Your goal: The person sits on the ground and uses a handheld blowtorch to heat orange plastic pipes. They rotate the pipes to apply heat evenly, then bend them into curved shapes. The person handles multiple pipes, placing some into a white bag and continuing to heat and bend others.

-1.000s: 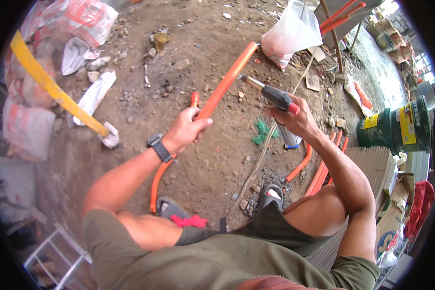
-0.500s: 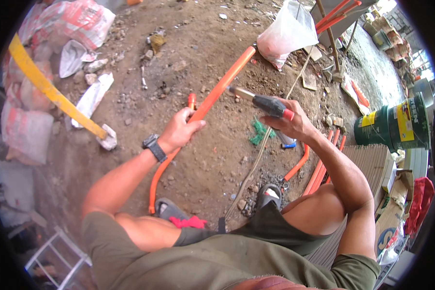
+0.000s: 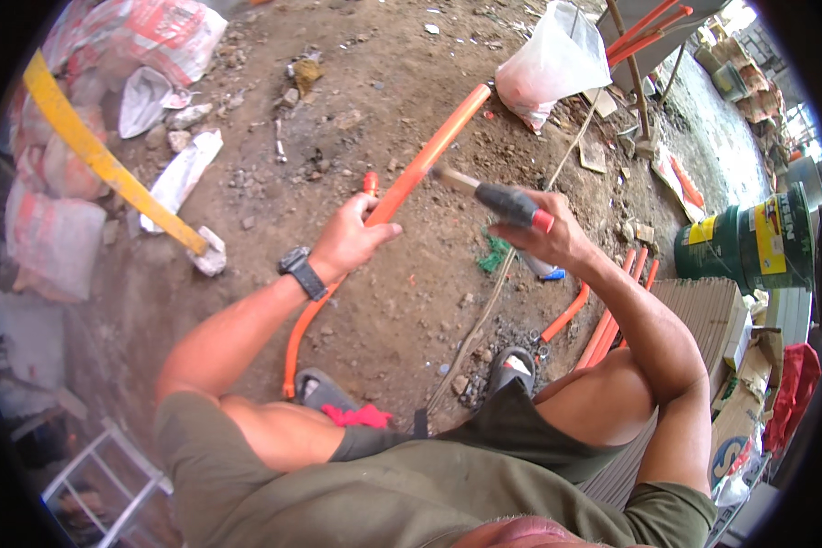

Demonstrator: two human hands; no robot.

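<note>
My left hand (image 3: 352, 239) is wrapped round a straight orange plastic pipe (image 3: 432, 153), which slants up and away to the right. In my right hand (image 3: 562, 233) is a gas torch (image 3: 510, 203) with a black and red body. Its metal nozzle points left, right beside the pipe's middle. No flame can be made out. Below the torch a can with a blue end (image 3: 553, 273) partly shows. A bent orange pipe (image 3: 294, 352) runs from behind my left hand toward my left foot; whether it joins the held pipe is hidden.
More orange pipes (image 3: 605, 324) and a short bent piece (image 3: 566, 313) lie by my right knee. Green buckets (image 3: 708, 247) and stacked boards (image 3: 694, 306) stand at the right. Sacks (image 3: 55, 242) and a yellow bar (image 3: 110, 164) are at the left. A white plastic bag (image 3: 553, 64) sits ahead.
The view has shifted slightly. Both hands keep their hold, and the torch nozzle stays beside the pipe with little visible movement.
</note>
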